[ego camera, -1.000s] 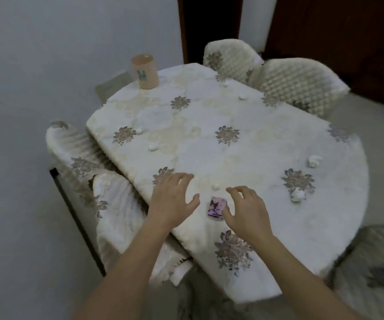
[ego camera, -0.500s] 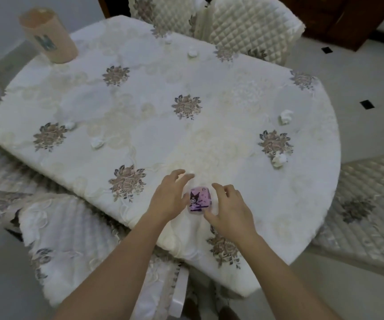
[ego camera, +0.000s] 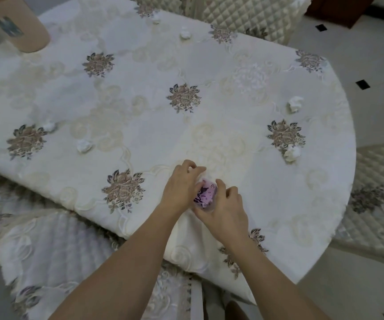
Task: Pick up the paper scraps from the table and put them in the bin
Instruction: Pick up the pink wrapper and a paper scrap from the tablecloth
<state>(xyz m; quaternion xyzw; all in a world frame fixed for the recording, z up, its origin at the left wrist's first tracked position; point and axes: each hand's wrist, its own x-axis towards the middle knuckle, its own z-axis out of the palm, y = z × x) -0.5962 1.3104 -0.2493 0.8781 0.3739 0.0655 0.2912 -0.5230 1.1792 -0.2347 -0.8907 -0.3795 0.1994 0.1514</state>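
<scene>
Closing in since before, both hands' grip (ego camera: 206,192) now pinches the purple scrap (ego camera: 203,195).

Tablecloth (ego camera: 209,65) embroidered matt cloth; chair covers (ego camera: 244,12) quilted fabric; scraps (ego camera: 294,104) crumpled paper; floor (ego camera: 375,54) glossy tile.

On the desk (ego camera: 244,107), covered with one white embroidered cloth, lie six small crumpled white paper scraps: one near the far edge (ego camera: 185,34), a tiny one further back (ego camera: 155,19), one at the right (ego camera: 294,104), one just below it beside a flower (ego camera: 292,153), and two at the left (ego camera: 84,145) (ego camera: 49,126). There is one small pink and purple printed packet (ego camera: 204,194) and one tall beige cylindrical bin (ego camera: 17,21). Two bare hands are in view, the left (ego camera: 181,184) and the right (ego camera: 223,210). The cloth shows nine brown embroidered flowers, counting the half hidden one under the right forearm. Four black diamond floor tiles are visible at the right.
</scene>
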